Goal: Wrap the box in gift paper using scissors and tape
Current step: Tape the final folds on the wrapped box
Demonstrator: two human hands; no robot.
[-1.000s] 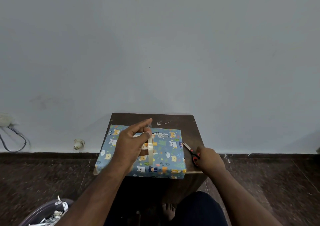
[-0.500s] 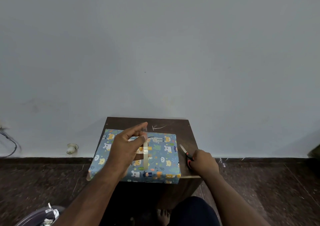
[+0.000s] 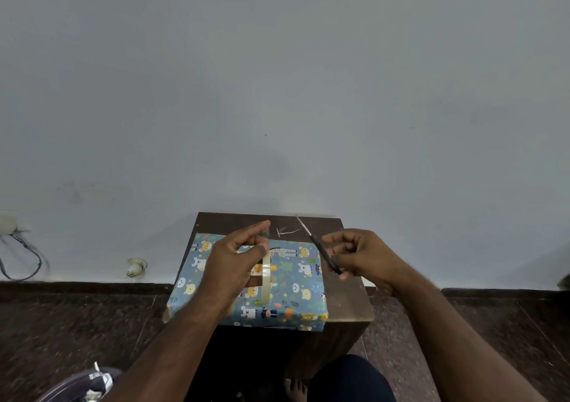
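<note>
Cutting a strip of tape for the wrapped box

Left hand (image 3: 234, 265) grips the tape roll (image 3: 266, 278) over the box (image 3: 290, 281) on the stool (image 3: 348, 296); right hand (image 3: 364, 255) grasps raised scissors (image 3: 319, 247) (blades blurred), which next must meet the pulled strip.

A plain grey wall (image 3: 277, 77) is seen behind a dark wooden worktop (image 3: 348, 296). A dark speckled floor (image 3: 68, 324) is seen below, with a dark skirting strip along the wall. At the far left a cable (image 3: 27, 259) is looped against the wall, and a small white object (image 3: 135, 267) is set low near the skirting. A bare foot (image 3: 294, 389) is partly visible under the worktop.
</note>
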